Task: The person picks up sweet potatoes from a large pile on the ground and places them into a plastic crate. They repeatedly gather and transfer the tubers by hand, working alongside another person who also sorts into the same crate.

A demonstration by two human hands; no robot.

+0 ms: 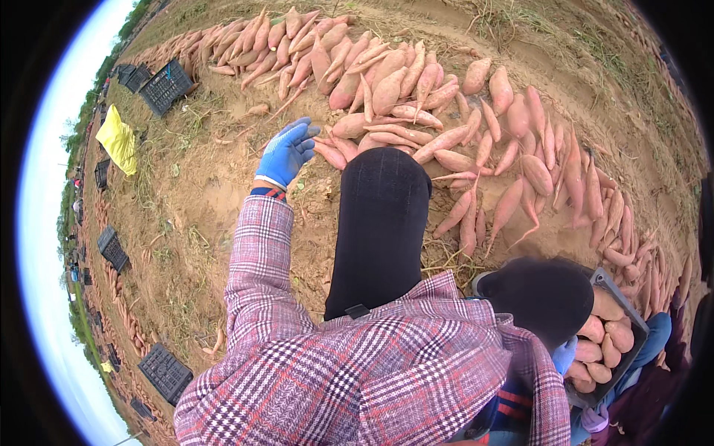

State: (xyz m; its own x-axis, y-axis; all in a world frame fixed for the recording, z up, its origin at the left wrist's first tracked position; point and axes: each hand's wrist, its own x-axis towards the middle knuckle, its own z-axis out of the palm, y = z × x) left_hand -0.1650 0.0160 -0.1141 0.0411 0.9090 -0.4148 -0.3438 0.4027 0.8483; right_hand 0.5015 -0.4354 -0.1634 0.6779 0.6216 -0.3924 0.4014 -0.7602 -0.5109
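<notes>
My left hand (pixel 286 151), in a blue knit glove, is held over bare soil with its fingers apart and slightly curled. Nothing shows in it. Just right of its fingertips lie the nearest sweet potatoes (pixel 330 154), part of a long row of pinkish roots (pixel 390 92) in front of my knees. Of my right hand (pixel 564 355) only a bit of blue glove shows, at the left side of a dark plastic crate (pixel 636 334). My knee and sleeve hide the rest of it. Several large sweet potatoes (pixel 618 334) sit in that crate.
Another person's denim-clad leg (pixel 657 337) and gloved hand (pixel 594 419) are close to the crate's far side. On the left stand black crates (pixel 166 86) and a yellow sack (pixel 117 139). More sweet potatoes (pixel 641 262) continue to the right.
</notes>
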